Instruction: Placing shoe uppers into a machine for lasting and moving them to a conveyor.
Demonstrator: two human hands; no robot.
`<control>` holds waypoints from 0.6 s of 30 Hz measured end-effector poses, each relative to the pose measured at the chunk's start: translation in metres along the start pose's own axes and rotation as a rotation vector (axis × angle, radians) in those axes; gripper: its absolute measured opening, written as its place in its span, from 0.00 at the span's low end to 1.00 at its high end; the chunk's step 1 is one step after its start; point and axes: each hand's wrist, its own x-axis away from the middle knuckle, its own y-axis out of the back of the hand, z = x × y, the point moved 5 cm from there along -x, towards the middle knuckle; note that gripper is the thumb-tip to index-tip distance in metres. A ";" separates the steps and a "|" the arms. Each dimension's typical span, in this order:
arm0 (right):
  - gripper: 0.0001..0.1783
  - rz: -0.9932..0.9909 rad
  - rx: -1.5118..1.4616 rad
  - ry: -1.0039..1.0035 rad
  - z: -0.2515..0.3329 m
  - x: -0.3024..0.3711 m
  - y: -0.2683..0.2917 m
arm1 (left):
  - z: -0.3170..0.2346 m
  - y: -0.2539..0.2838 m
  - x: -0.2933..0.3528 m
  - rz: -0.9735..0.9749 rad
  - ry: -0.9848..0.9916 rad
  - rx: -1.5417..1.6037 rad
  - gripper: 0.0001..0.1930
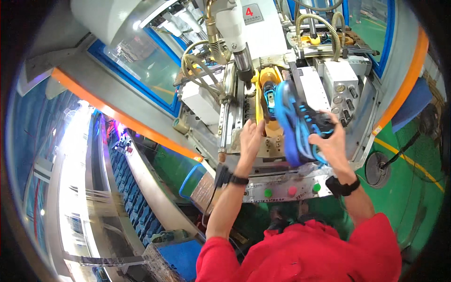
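Observation:
A blue and black sports shoe (300,124) is tilted in front of the machine, gripped by my right hand (331,138) with the thumb on one side and the fingers around the black part. To its left my left hand (252,138) is raised with fingers stretched out, holding nothing. Between my hands and just beyond them, a second black and light-blue shoe (269,97) sits in the yellow fixture (268,74) of the machine. The held shoe covers part of that fixture. I cannot tell whether the two shoes touch.
A metal rod (244,63) comes down left of the fixture. Along the machine's front, a panel (305,181) carries green and red buttons. On the left runs a conveyor (152,197) beside a row of dark blue pieces (129,188). A fan (378,169) stands at right.

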 end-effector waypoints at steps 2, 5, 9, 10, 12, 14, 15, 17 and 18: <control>0.37 -0.070 0.007 0.031 -0.004 -0.016 0.019 | 0.028 -0.019 -0.060 -0.244 -0.117 -0.017 0.40; 0.36 -0.205 0.026 0.024 -0.016 -0.031 0.057 | 0.032 -0.063 -0.131 -0.222 0.018 -0.303 0.49; 0.35 -0.300 0.108 -0.055 -0.027 -0.043 0.071 | 0.047 -0.104 -0.179 -0.220 0.088 -0.444 0.49; 0.34 -0.318 0.125 -0.086 -0.030 -0.047 0.070 | 0.049 -0.104 -0.185 -0.229 0.067 -0.444 0.47; 0.33 -0.328 0.170 -0.071 -0.038 -0.062 0.067 | 0.059 -0.097 -0.198 -0.236 0.064 -0.449 0.44; 0.32 -0.277 0.264 0.052 -0.039 -0.094 0.058 | 0.065 -0.083 -0.201 -0.251 0.114 -0.407 0.38; 0.31 -0.269 0.289 0.096 -0.040 -0.115 0.052 | 0.064 -0.075 -0.190 -0.381 -0.020 -0.256 0.28; 0.33 -0.202 0.428 -0.039 -0.045 -0.164 0.032 | 0.076 -0.059 -0.170 -0.151 0.245 0.261 0.16; 0.33 -0.163 0.497 -0.052 -0.047 -0.187 0.014 | 0.086 -0.051 -0.151 -0.112 0.268 0.567 0.13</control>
